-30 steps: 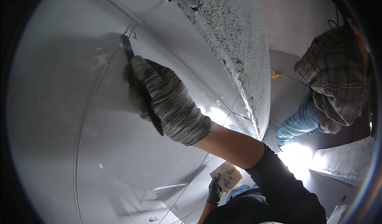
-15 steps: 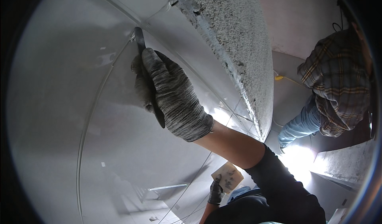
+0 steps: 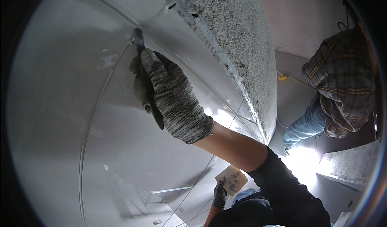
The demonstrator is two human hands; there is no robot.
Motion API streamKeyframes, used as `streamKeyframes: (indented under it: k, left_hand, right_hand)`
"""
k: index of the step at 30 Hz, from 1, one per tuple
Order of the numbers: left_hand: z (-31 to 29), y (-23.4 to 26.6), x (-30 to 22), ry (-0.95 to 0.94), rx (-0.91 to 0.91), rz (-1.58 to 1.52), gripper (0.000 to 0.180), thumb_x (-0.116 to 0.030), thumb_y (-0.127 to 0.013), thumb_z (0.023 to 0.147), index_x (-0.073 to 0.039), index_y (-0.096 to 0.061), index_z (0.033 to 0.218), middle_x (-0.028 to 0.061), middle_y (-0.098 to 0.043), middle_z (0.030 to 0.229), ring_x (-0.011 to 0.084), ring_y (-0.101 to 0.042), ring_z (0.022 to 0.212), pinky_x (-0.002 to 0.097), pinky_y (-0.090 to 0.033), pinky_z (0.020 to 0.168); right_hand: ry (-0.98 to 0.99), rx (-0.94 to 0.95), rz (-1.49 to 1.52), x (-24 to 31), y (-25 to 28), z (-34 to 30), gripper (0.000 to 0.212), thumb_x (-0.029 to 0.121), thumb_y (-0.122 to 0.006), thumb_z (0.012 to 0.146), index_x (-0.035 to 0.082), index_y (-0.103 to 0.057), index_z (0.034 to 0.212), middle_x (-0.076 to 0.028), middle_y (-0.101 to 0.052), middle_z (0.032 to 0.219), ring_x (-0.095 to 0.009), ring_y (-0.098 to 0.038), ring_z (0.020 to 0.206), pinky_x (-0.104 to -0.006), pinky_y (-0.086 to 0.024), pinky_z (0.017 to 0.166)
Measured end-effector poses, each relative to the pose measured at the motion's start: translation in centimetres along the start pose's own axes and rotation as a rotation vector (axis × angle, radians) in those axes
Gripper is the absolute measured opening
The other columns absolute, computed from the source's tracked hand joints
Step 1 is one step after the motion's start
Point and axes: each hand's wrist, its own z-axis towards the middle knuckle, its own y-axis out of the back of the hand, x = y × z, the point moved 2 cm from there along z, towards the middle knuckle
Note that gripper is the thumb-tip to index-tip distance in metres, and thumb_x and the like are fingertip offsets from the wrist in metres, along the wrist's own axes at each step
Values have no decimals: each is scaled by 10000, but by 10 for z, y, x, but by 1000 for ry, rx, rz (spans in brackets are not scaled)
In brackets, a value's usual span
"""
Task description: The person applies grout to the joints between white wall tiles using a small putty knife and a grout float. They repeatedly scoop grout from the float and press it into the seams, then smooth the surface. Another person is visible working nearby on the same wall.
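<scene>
My right hand [image 3: 175, 96], in a grey knitted glove, is closed around a slim dark tool [image 3: 139, 39] with rounded ends. The tool's tip rests at the tile wall [image 3: 52, 94], close to where two joints meet. Its other end sticks out below my palm. Some of the fingers are hidden behind the tool and the palm. Low in the view my gloved left hand [image 3: 219, 194] grips a square beige slab [image 3: 232, 181] with dark smears on its face. The left thumb lies over the slab's front.
A rough grey concrete edge [image 3: 238, 37] runs beside the tiles, right of my arm. At the far right another person [image 3: 338, 81] in a plaid shirt and jeans bends over. A yellow cord end [image 3: 283, 78] lies near them. A bright light [image 3: 300, 166] glares off the floor.
The right hand and the tool have shifted slightly left along the joint. My view has moved a little too. Both hands keep their hold.
</scene>
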Motion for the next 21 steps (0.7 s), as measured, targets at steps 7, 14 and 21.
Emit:
streamKeyframes:
  k: [7,14,21]
  left_hand:
    - [-3,2,0,18,-10,-19,427,-285,-607,873,-24,-491,1191,115,-603,1077,231,-596,963,358,-484,838]
    - [-1,-1,-2,15,-7,5,427,-306,-603,873,-29,-500,1181,108,-613,1057,227,-603,946,348,-484,830]
    - [2,3,-2,8,-26,49,427,-326,-596,876,-33,-503,1172,103,-614,1042,215,-604,935,337,-483,823]
  right_hand:
    - [-14,-18,-48,2,-1,-2,345,413,-426,962,99,-560,911,36,-493,564,-49,-414,437,-203,-334,386]
    - [-23,-24,-88,4,-1,-2,358,414,-416,964,93,-561,901,29,-505,573,-57,-452,452,-206,-373,406]
    - [-15,-15,-84,1,0,0,353,396,-411,970,84,-557,895,22,-512,573,-68,-460,451,-211,-377,408]
